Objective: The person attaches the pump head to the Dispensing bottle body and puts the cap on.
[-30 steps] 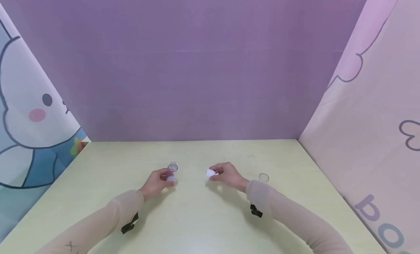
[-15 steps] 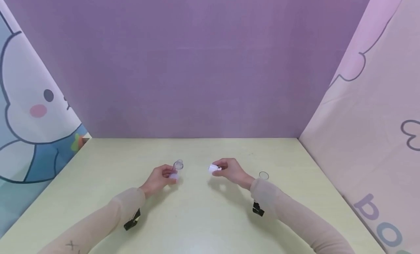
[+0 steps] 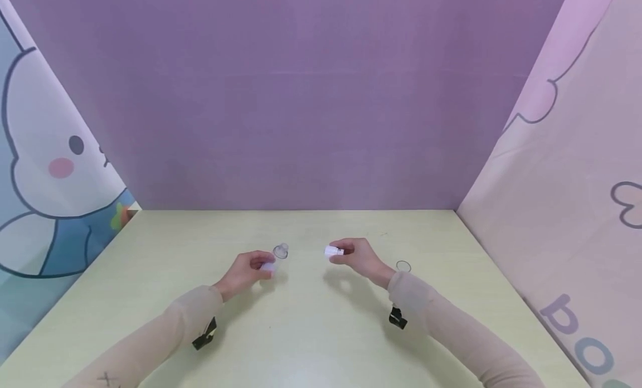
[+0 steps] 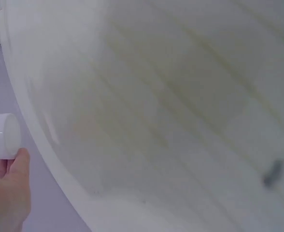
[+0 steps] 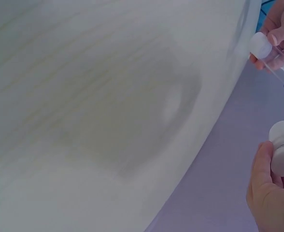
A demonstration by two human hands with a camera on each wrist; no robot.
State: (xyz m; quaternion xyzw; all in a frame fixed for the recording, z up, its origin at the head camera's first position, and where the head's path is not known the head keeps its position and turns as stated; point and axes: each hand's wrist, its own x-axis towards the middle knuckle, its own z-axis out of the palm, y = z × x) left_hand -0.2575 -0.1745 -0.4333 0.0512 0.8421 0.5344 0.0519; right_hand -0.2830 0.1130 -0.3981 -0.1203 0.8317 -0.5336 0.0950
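Note:
My left hand (image 3: 243, 273) grips a small clear bottle (image 3: 281, 251) with a white end piece (image 3: 267, 267). The bottle's clear end tilts away from me and to the right; fingers hide its middle. In the right wrist view, the bottle's white end (image 5: 261, 46) shows beside the left thumb. Between thumb and fingers, my right hand (image 3: 362, 260) pinches a small white cap-like piece (image 3: 332, 251). That piece shows two rounded cylindrical parts in the right wrist view. The two held things are apart, a short gap between them, over the table.
A thin dark ring (image 3: 403, 266) lies on the pale table (image 3: 301, 332), just beyond the right sleeve. A purple panel (image 3: 301, 98) stands along the back edge, and printed cloth panels (image 3: 562, 198) flank both sides.
Both hands have shifted slightly right and farther from me, keeping their hold. The bottle's clear end has tipped over to the right, and the white piece has turned a little.

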